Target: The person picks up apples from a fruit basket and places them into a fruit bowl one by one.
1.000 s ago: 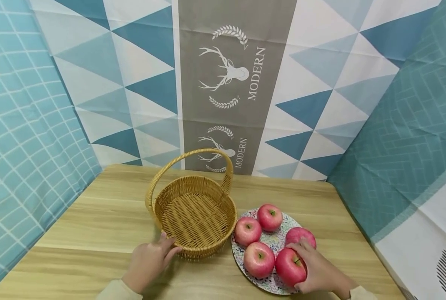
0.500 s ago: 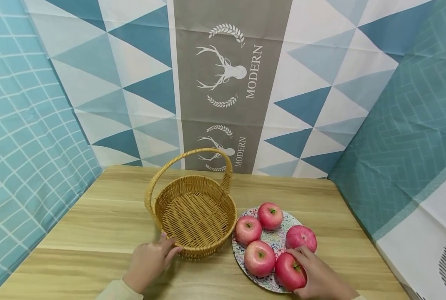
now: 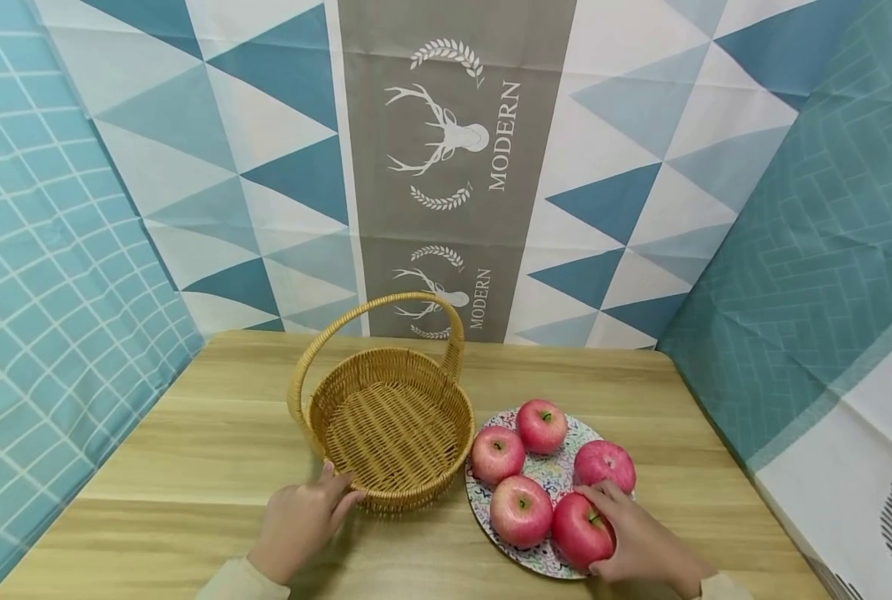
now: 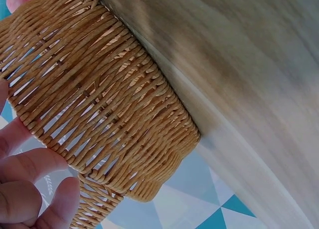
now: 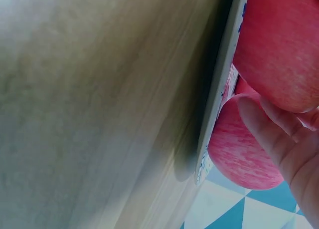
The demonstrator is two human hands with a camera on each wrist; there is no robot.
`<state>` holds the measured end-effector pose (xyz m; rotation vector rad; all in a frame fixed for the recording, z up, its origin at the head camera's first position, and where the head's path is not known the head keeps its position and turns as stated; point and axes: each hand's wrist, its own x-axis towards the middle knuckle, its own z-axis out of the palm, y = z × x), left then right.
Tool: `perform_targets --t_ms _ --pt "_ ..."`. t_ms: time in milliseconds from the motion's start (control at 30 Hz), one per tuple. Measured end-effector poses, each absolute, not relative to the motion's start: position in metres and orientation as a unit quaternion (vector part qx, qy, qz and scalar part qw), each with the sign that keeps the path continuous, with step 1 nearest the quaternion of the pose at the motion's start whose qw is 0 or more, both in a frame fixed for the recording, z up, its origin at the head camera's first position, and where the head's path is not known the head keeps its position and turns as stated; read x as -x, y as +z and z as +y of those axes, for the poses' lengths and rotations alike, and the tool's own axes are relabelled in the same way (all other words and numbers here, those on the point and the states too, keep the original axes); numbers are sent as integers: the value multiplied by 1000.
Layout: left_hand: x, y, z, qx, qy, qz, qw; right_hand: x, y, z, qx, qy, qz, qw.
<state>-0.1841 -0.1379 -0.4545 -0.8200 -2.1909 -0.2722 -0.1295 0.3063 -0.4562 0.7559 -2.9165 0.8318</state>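
Observation:
A round wicker basket (image 3: 392, 417) with a tall arched handle stands on the wooden table, nothing inside it. At its near-left rim my left hand (image 3: 303, 517) holds on, fingertips over the edge; the left wrist view has the fingers (image 4: 35, 164) at the woven rim (image 4: 94, 104). To the right, a patterned round plate (image 3: 554, 475) bears several red apples. My right hand (image 3: 641, 533) grips the nearest apple (image 3: 583, 530), thumb on the near side and fingers on the far side. In the right wrist view, the fingers (image 5: 279, 134) lie under that apple (image 5: 284, 44), beside another apple (image 5: 244, 144).
Three more apples sit on the plate's left and back: one at the back (image 3: 541, 426), one at the left (image 3: 498, 455) and one in front (image 3: 521, 511). Patterned cloth (image 3: 453, 167) hangs behind the wooden table (image 3: 191, 450), with tiled-print cloth (image 3: 48, 250) at the left.
My right hand shifts slightly on the nearest apple, which tilts a little and stays on the plate. The left hand and the basket stay in place; the head view drifts slightly.

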Motion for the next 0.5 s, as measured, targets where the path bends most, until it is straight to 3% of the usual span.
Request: perform_targets --t_ms 500 --pt "183 -453 -138 320 -111 -859 383 139 -460 309 -261 273 -925 52"
